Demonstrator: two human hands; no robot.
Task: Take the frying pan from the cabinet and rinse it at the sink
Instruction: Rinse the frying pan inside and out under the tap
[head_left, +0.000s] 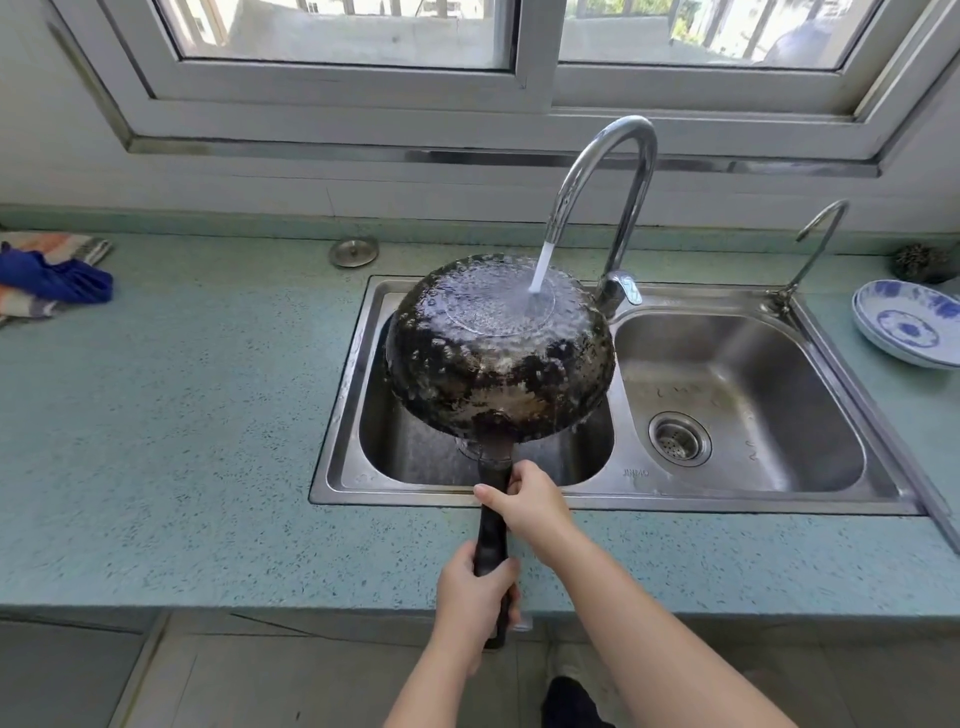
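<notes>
A blackened, scorched round metal frying pan (498, 353) was held upside down over the left basin of a stainless-steel double sink (852, 395), its long black handle (491, 540) clasped by both hands: the fingers (501, 569) of the left hand (475, 597) were closed round the handle's near end, and those of the right hand (530, 501) were wrapped round it further up, towards the pan. Beyond the fingers, a stream of water (540, 270) from the curved chrome tap (613, 197) struck the pan's upturned base and spread over it in beads. Done well, the rinse probably called for a firm two-handed hold, with the wet pan tilted and turned slowly so the stream reached every side and the run-off fell into the basin rather than onto the speckled green worktop (182, 415). Lettering stamped on the sink's front edge, just right of the right hand's fingers, appeared to read "JINMAO", though it was too small to be sure. A blue-and-white patterned plate (906, 322) lay well off to the right.
</notes>
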